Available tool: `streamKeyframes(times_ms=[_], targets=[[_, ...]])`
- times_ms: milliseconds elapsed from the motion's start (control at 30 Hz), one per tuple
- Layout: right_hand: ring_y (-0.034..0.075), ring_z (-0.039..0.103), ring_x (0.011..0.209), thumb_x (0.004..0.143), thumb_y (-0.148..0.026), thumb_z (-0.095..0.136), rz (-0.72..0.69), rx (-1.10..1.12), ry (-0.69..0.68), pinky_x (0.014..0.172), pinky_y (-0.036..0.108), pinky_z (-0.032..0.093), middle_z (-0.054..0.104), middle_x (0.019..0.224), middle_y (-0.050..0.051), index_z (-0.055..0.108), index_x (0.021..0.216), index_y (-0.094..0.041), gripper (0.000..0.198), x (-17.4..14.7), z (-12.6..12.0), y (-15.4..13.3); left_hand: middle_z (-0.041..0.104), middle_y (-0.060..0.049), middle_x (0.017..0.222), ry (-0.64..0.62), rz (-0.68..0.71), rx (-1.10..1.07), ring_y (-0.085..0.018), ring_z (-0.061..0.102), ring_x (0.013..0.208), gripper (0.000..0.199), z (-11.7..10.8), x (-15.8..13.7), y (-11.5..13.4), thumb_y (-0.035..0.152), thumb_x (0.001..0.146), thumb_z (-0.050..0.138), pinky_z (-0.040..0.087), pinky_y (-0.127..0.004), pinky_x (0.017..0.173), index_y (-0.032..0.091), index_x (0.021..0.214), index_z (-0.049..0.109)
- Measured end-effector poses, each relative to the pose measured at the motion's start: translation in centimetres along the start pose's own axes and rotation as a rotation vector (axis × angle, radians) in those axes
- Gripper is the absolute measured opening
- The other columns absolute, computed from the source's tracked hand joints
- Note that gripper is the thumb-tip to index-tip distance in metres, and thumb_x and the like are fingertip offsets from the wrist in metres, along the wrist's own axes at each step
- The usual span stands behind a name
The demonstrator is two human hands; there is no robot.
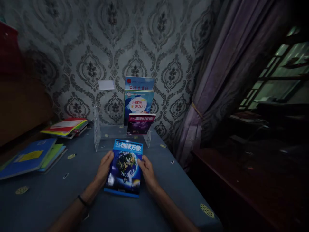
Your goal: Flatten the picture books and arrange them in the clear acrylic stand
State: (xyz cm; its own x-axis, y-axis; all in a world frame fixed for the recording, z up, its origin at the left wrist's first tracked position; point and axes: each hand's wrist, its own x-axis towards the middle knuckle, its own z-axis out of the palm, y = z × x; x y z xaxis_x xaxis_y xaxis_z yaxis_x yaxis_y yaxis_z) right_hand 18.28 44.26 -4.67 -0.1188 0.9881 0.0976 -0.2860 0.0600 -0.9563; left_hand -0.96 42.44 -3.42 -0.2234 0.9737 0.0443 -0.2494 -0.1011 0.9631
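Observation:
A blue book (126,167) with a picture of the Earth on its cover is held between both hands, its title edge pointing away from me. My left hand (106,162) grips its left edge, and my right hand (147,169) grips the right edge with the thumb near the cover. Just beyond it stands a clear tiered display rack (97,129). On the rack's right side are a purple book (141,124), a blue book with a round white title patch (138,103) and, topmost, another light blue book (140,83).
A blue patterned cloth (79,187) covers the table. To the left lie a pile of blue and green books (31,158) and a pile with red and yellow covers (66,126). A white card (106,84) sits at the rack's upper left. A purple curtain (200,106) hangs right.

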Motion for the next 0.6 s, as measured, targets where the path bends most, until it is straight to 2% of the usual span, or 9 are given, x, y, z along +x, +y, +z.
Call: streamKeyframes(times_ms=[67,100,200,267,333,433,500,600], targets=[[0.015,0.054,0.066,0.070,-0.064,0.079,-0.086,-0.025,-0.044,0.063,0.026,0.047,0.060,0.071,-0.003,0.061,0.082,-0.022,0.047,0.9,-0.3,-2.5,0.072,-0.001,0.085,-0.045,0.109,0.033,-0.020,0.066,0.082,0.056,0.7,0.7,1.8,0.067,0.074,0.074,0.054,-0.029,0.078,0.018,0.100,0.071],[0.016,0.056,0.069,0.077,-0.062,0.073,-0.192,-0.073,-0.078,0.066,0.027,0.048,0.062,0.075,-0.002,0.062,0.086,-0.022,0.042,1.3,-0.5,-3.7,0.071,-0.001,0.086,-0.072,0.156,0.038,-0.020,0.065,0.082,0.055,1.0,1.1,2.5,0.066,0.077,0.072,0.053,-0.029,0.078,0.018,0.103,0.070],[0.018,0.059,0.079,0.092,-0.052,0.061,-0.415,-0.254,-0.131,0.076,0.029,0.048,0.064,0.085,0.001,0.064,0.092,-0.022,0.029,1.6,-1.5,-5.8,0.072,-0.004,0.096,-0.124,0.240,0.068,-0.021,0.065,0.090,0.055,1.4,1.9,3.1,0.064,0.083,0.067,0.052,-0.031,0.085,0.018,0.112,0.068],[0.019,0.059,0.080,0.094,-0.047,0.059,-0.450,-0.386,-0.131,0.075,0.029,0.048,0.063,0.083,0.001,0.064,0.089,-0.022,0.026,1.4,-2.5,-5.5,0.072,-0.006,0.102,-0.151,0.252,0.150,-0.023,0.065,0.096,0.054,1.0,2.1,2.4,0.064,0.084,0.065,0.051,-0.033,0.090,0.017,0.111,0.068],[0.020,0.060,0.079,0.094,-0.045,0.058,-0.417,-0.489,-0.149,0.072,0.029,0.047,0.063,0.081,0.001,0.065,0.086,-0.021,0.026,1.1,-3.6,-4.3,0.071,-0.006,0.103,-0.195,0.278,0.290,-0.023,0.064,0.097,0.049,0.3,2.1,1.6,0.062,0.087,0.060,0.050,-0.034,0.091,0.018,0.107,0.067],[0.020,0.061,0.078,0.094,-0.043,0.057,-0.399,-0.571,-0.164,0.068,0.029,0.048,0.064,0.081,0.002,0.066,0.085,-0.021,0.026,1.3,-5.0,-3.1,0.069,-0.005,0.094,-0.206,0.398,0.542,-0.022,0.062,0.092,0.038,-0.2,2.5,1.7,0.055,0.092,0.053,0.050,-0.032,0.082,0.019,0.095,0.066],[0.020,0.060,0.075,0.093,-0.043,0.058,-0.451,-0.608,-0.140,0.066,0.029,0.047,0.062,0.080,0.003,0.064,0.080,-0.021,0.026,2.4,-5.5,-3.9,0.065,-0.004,0.085,-0.177,0.506,0.679,-0.021,0.060,0.085,0.033,0.2,3.3,3.1,0.050,0.092,0.053,0.049,-0.030,0.076,0.020,0.085,0.063],[0.019,0.059,0.073,0.093,-0.044,0.058,-0.558,-0.651,-0.103,0.065,0.029,0.047,0.061,0.080,0.003,0.062,0.079,-0.021,0.027,5.4,-5.8,-7.2,0.058,-0.001,0.078,-0.188,0.647,0.776,-0.017,0.056,0.075,0.027,2.2,5.6,6.7,0.042,0.093,0.052,0.046,-0.027,0.070,0.020,0.079,0.058]])
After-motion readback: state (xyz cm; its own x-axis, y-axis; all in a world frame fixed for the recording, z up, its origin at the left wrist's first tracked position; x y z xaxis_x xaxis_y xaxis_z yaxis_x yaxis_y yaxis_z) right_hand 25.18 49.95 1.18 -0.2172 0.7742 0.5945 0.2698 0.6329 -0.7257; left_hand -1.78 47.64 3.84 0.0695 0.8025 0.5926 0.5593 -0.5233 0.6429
